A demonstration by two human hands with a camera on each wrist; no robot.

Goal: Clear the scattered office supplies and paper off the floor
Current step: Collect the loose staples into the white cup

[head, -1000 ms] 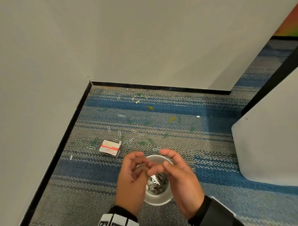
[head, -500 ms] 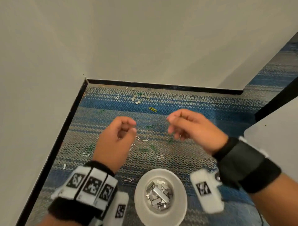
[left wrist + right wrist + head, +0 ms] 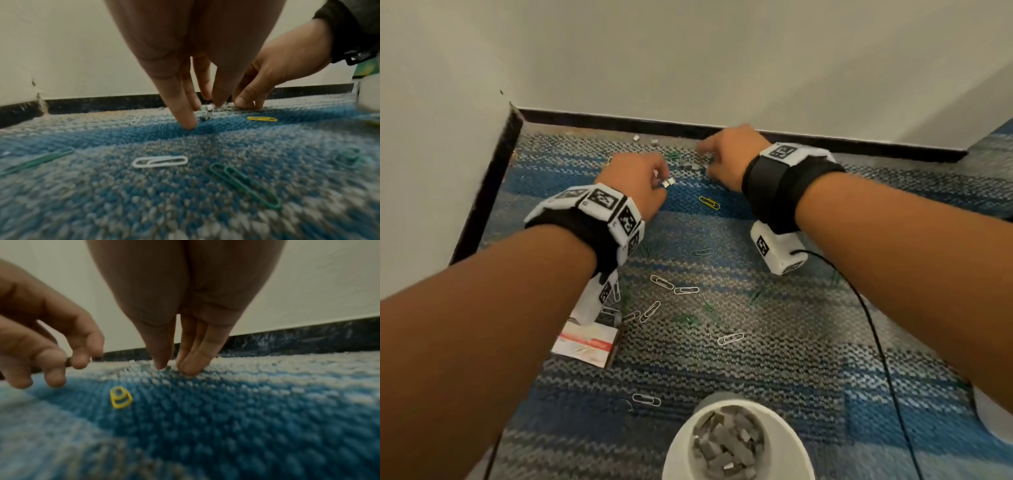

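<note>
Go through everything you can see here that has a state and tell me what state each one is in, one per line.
left hand: fingers pinching small metal staple strips at the carpet.
right hand: fingers pressed down into the carpet by the baseboard; whether they pinch anything, cannot tell.
white cup: upright, open, partly filled with staple strips.
staple box: lying flat on the carpet.
yellow paper clip: lying loose between the hands.

Both arms stretched fwd, palms down. L hand [image 3: 635, 186] fingers curled, pinching small metal bits at fingertips. R hand [image 3: 726, 156] fingertips [image 3: 191, 365] pressed down, thumb close.
</note>
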